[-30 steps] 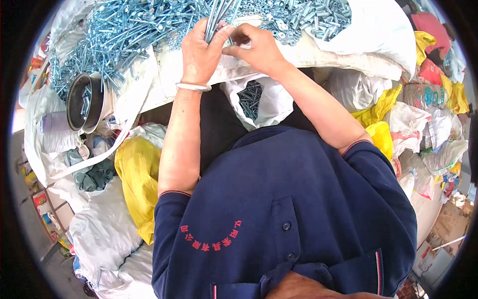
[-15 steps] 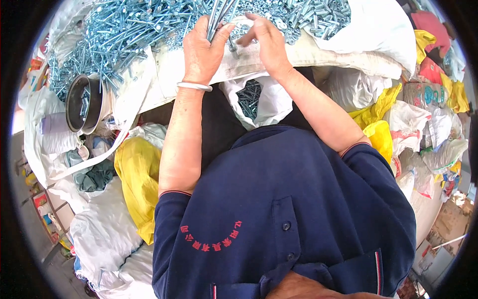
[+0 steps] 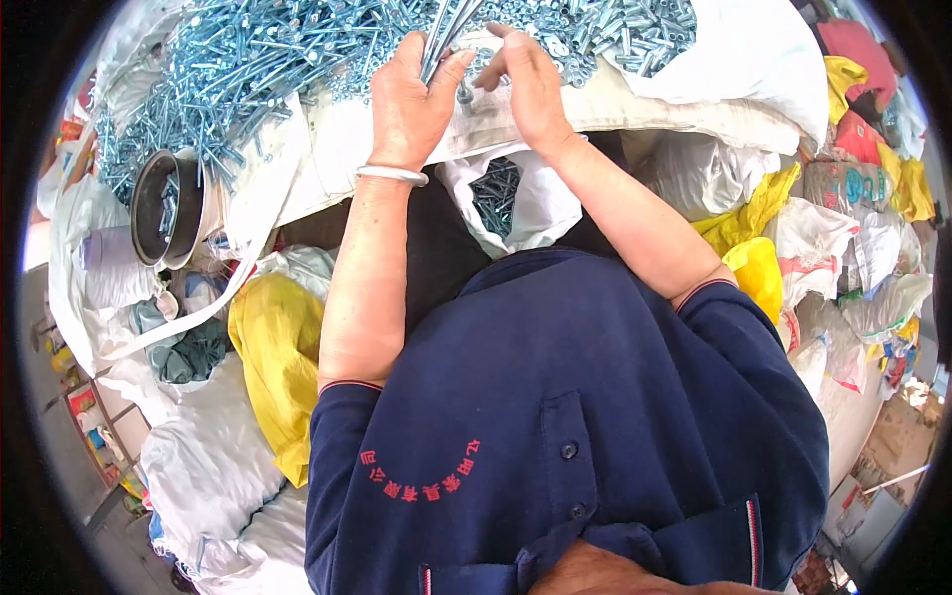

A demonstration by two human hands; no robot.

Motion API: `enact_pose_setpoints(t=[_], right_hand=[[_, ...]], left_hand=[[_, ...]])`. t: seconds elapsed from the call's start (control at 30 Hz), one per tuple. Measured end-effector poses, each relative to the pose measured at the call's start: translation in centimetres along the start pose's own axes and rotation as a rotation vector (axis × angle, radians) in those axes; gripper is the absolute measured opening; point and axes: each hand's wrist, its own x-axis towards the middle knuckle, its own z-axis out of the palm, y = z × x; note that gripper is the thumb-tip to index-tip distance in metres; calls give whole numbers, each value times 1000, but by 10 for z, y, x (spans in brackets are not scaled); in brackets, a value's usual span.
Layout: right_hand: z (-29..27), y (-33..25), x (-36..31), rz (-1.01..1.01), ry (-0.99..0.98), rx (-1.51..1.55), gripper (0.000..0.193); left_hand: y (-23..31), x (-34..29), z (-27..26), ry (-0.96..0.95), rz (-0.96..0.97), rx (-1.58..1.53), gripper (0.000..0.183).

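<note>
Several long silver bolts [image 3: 443, 40] stand in a bunch in my left hand [image 3: 407, 114], which is closed round them at the far edge of the work surface. One bolt end with a wider piece on it [image 3: 464, 92] juts out below the thumb. Just to the right is my right hand [image 3: 538, 99], its fingers bent but apart and nothing visible between them. Behind both hands lies a heap of loose bolts [image 3: 288, 50]. Small nuts and washers [image 3: 570, 61] spread beyond the right hand, beside a pile of short metal sleeves [image 3: 645, 35].
A dark round pot [image 3: 149, 213] holding a few metal pieces lies tilted at the left. Between my knees, an open white bag [image 3: 540, 203] contains dark bolts. Yellow sacks [image 3: 273, 347] and white sacks [image 3: 198, 446] crowd the left side; plastic bags [image 3: 813, 243] crowd the right.
My left hand has shifted slightly right with the bolts. The right hand has barely moved, and its fingers look less blurred.
</note>
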Motion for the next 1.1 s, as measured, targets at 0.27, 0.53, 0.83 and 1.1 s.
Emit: enact_pose_setpoints(t=[0.27,0.53,0.83,1.1], right_hand=[[-2,11,6,8,60,55,60],[0,14,4,-109,61,59,60],[-1,13,-6,-40,-44,-10,51],[-6,-1,-9,-160,-28,-230,29]], left_hand=[[0,-1,1,-17,34,19,33],[-2,0,2,3,62,-15,33],[-4,0,2,17,46,4,33],[-9,0,2,25,78,10,34]])
